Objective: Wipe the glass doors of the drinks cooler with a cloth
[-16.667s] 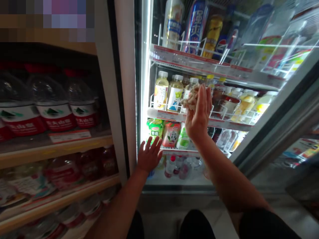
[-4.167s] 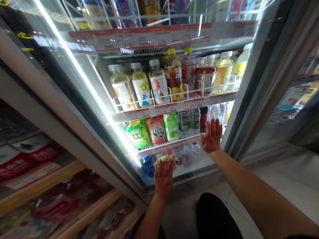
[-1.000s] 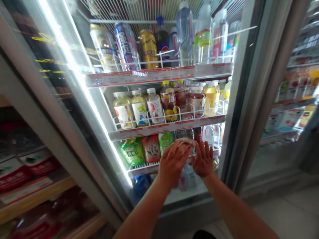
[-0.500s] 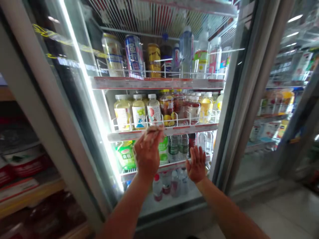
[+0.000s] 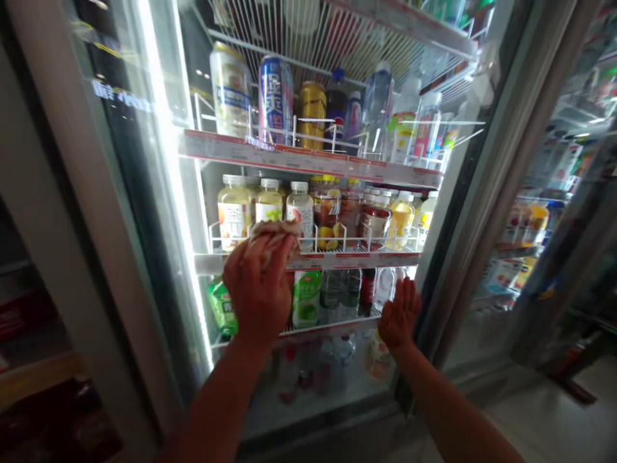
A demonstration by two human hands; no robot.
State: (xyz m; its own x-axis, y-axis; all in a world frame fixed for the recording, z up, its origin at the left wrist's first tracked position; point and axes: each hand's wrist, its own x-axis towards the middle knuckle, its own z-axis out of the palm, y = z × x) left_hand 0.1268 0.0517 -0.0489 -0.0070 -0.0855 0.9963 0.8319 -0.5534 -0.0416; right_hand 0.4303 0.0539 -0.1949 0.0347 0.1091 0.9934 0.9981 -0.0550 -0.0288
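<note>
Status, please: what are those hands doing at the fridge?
Left hand holding crumpled cloth. Right hand open, nothing visible in it. Left hand partly hides drinks behind.

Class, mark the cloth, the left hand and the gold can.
Cloth [image 5: 276, 227], head view, on its upper edge.
Left hand [image 5: 258, 283], head view, on its back.
Gold can [image 5: 313, 104], head view, on its front.

The crumpled cloth [image 5: 279, 229] in my left fingers [image 5: 258, 257] is off-white and beige. Ahead of me, a tall blue metal can [image 5: 274, 99] carries white lettering and reddish patches, and a gold metal can [image 5: 312, 112] bears dark markings. I see an amber, yellow-capped plastic bottle [image 5: 328, 211] printed with yellow lemons, a bright green upright pack [image 5: 306, 299] with white and paler green patches, and a long whitish shelf-edge strip [image 5: 308, 158] banded with red.
</note>
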